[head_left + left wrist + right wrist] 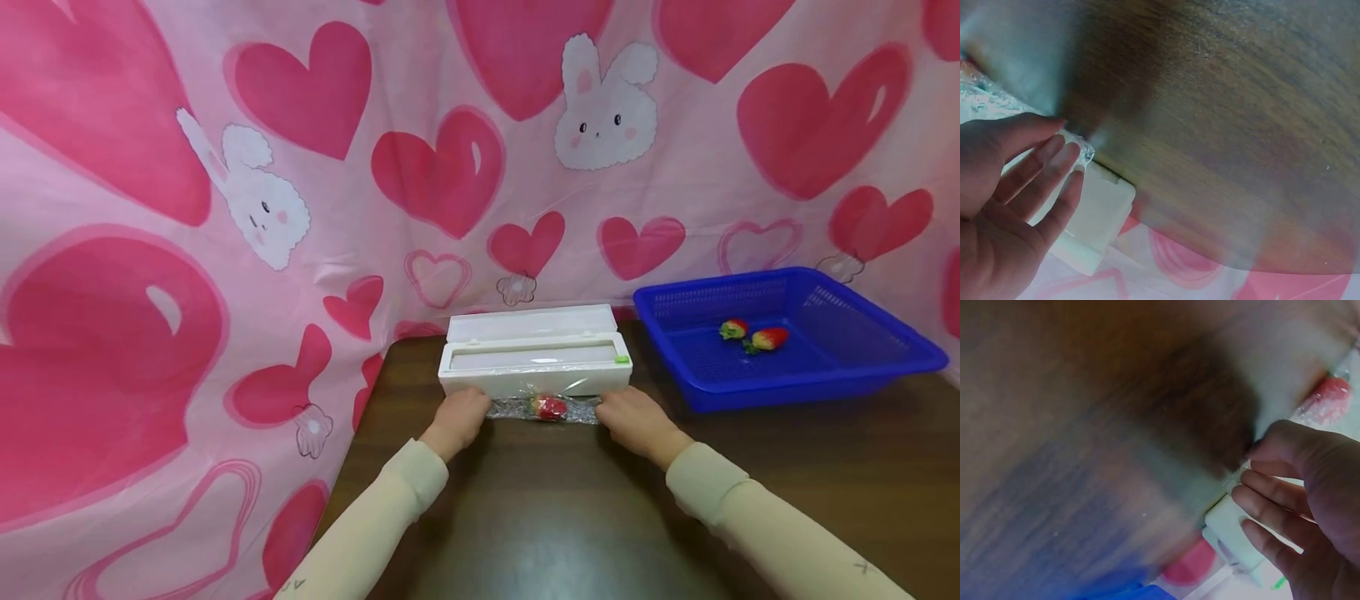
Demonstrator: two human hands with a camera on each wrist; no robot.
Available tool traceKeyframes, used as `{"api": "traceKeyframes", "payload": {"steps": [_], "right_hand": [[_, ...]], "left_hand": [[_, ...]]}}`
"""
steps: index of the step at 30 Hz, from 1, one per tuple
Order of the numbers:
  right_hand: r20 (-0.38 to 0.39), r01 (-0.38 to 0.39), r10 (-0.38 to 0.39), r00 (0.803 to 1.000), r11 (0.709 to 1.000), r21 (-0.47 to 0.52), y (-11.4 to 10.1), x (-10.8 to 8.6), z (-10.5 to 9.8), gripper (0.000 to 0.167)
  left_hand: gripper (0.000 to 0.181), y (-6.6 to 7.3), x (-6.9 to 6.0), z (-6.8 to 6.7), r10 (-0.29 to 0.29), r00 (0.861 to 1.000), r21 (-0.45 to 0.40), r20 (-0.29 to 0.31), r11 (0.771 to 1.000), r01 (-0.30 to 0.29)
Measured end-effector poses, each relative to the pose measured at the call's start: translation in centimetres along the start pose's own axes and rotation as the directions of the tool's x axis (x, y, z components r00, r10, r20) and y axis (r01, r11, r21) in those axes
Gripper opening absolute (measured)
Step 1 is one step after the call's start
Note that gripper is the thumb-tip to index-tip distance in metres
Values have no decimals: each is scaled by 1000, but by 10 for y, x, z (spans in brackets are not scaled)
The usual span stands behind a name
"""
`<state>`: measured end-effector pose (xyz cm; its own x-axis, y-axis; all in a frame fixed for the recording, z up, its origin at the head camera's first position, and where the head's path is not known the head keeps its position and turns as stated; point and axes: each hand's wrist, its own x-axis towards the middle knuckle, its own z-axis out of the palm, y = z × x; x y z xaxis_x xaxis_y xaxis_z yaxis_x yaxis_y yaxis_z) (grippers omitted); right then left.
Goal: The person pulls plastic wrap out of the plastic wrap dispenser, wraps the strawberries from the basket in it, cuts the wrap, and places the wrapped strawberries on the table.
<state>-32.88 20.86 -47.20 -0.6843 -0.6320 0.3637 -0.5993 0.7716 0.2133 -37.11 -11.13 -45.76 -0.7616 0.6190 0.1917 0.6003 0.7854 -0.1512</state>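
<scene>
Okay, so the table is dark brown wood with a pretty glossy top. There's a big pale patch of light down the middle, and both wrist views pick up streaky grain and blurry reflections. The back left corner is rounded off. Behind it and down the left side hangs a pink cloth, loud stuff: red hearts all over, a couple of white bunny faces, little flowers, some creases. That's pretty much all you see of the room.

Toward the back of the table sits a long white box, its lid flipped up at the rear and a green tab at the right end. Just in front of it there's a strawberry in clear film, roughly midway between the two hands.

Left hand pinches one end of the film between thumb and fingers, right hand pinches the other end. In the wrist views the remaining fingers are loosely bent. Sleeves are pale, with small dark marks.

Off to the right is a blue basket, close to the cloth, with two more strawberries lying inside near each other.
</scene>
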Motion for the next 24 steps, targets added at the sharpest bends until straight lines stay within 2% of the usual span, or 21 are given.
{"api": "traceKeyframes", "payload": {"steps": [3,6,12,16,20,24], "right_hand": [[-36,26,-28,999,998,-53,0,4,2,27],[-24,41,-42,999,998,-52,2,7,2,27],[43,16,-17,999,999,31,6,3,1,20],[27,43,-46,999,994,100,7,-4,-3,26],[7,57,-58,998,986,159,7,-4,-7,29],[7,43,-45,999,988,149,5,0,-3,30]], "left_hand": [[8,1,3,0,-4,1000,16,16,1000,4],[7,1,5,1,-13,999,22,40,1000,12],[10,2,-2,1,-30,999,-35,43,999,32],[13,1,-7,0,-28,999,-77,40,997,31],[14,0,-6,0,-35,999,-75,27,997,37],[13,0,-4,0,-38,999,-63,33,997,40]]}}
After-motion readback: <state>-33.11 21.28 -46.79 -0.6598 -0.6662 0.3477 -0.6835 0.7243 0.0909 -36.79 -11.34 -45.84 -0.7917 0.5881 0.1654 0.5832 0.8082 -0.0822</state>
